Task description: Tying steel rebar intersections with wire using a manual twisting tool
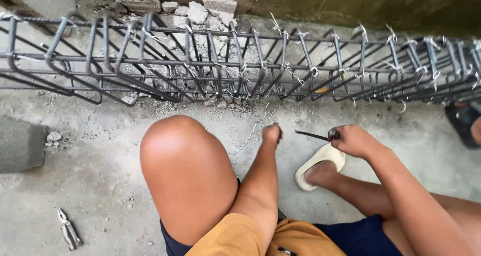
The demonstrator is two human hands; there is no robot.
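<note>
We are crouched over a rough grey concrete floor (100,176), looking down past our bare knee (183,171). Our left hand (272,133) is curled into a tight fist just above the floor, fingers closed, pinching a thin strand of pale tie wire (253,135) that trails away to the left across the dust; how much of the wire sits inside the fist we cannot tell. Our right hand (353,139) is also closed, wrapped around the handle end of a slim dark metal hook tool (314,134), whose shaft points left toward the other fist and stops just short of it. The two hands are near each other, low, in front of a long cage of dark steel reinforcing bars (240,65) that lies along the floor from left to right, its stirrups bound with light wire twists. Beneath the right hand our foot wears a cream-coloured rubber slipper (320,163). A pair of grey metal pliers (68,230) lies on the floor at lower left, well apart from both hands. Broken chunks of grey concrete block (175,3) are heaped behind the cage by the wall
</note>
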